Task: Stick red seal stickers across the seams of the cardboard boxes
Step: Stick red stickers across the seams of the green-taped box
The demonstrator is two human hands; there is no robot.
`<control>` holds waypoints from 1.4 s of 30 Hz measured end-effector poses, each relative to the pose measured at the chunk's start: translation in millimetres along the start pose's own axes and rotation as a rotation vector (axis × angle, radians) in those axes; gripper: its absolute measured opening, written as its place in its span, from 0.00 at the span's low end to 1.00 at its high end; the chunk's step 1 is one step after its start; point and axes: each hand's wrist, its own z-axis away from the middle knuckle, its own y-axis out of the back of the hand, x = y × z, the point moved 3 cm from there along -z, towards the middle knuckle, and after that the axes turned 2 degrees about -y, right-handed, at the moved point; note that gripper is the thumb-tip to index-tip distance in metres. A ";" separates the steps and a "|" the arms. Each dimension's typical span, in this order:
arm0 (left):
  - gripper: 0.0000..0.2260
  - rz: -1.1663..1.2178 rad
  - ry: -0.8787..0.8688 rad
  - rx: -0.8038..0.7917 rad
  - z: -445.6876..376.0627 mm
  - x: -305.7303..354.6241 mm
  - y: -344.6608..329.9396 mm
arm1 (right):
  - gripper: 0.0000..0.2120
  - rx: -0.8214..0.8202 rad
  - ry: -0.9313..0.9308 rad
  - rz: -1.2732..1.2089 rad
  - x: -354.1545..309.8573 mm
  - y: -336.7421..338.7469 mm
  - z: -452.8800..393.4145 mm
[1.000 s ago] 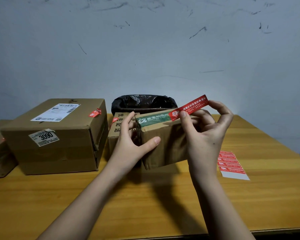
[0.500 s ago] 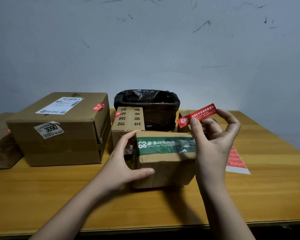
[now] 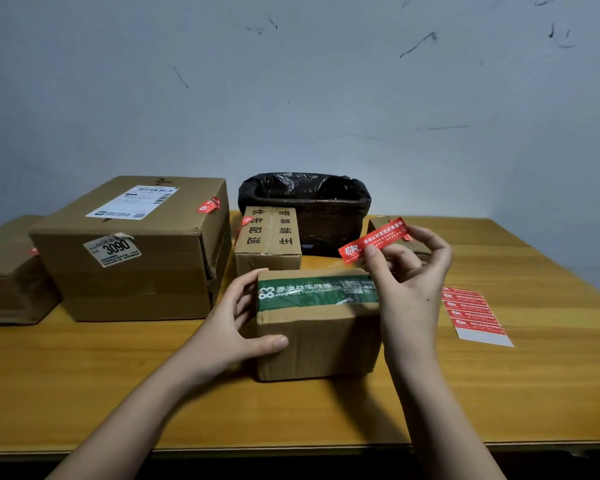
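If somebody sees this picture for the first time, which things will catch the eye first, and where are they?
First comes the red seal sticker, pinched in the right hand above the far right corner of the small box with green tape at the table's centre. The left hand grips that box's left side. Next come the big box marked 3090 at the left and the sticker sheet lying flat at the right.

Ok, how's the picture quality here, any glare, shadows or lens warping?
Head view: dim, soft light; mild sheen on the black plastic-lined bin and a faint glow along the wooden table's far edge. Soft shadows fall under both forearms. Wide-angle warping bows the table's near edge. The red seal sticker text is too small to read.
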 end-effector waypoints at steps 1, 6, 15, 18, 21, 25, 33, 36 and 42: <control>0.49 -0.004 0.003 -0.009 -0.7 -1.3 0.4 | 0.20 -0.004 -0.005 0.007 0.6 -0.7 0.2; 0.50 0.045 -0.005 -0.051 -3.2 -5.2 2.5 | 0.20 -0.007 -0.013 0.025 3.6 -3.9 0.5; 0.51 -0.103 -0.054 -0.068 -1.0 -7.1 5.7 | 0.20 -0.022 -0.018 0.048 6.1 -6.6 -1.5; 0.48 -0.320 -0.161 0.011 13.2 6.8 5.1 | 0.20 -0.022 -0.018 0.057 5.9 -5.6 -1.2; 0.33 -0.578 -0.510 0.346 29.6 43.2 1.9 | 0.18 -0.018 -0.016 0.037 3.4 -5.4 -0.7; 0.10 -0.523 -0.612 0.491 15.9 84.8 -14.7 | 0.12 -0.016 0.014 -0.013 -1.4 -12.5 1.8; 0.08 -0.075 -0.253 0.409 -17.2 84.8 -34.9 | 0.08 -0.003 0.050 -0.061 -8.7 -17.1 8.5; 0.02 0.001 -0.250 0.396 -19.4 85.2 -39.1 | 0.07 0.006 0.053 -0.050 -7.4 -17.1 8.1; 0.01 0.141 -0.260 0.407 -23.2 92.7 -38.6 | 0.06 0.012 0.061 -0.055 -5.5 -19.4 7.2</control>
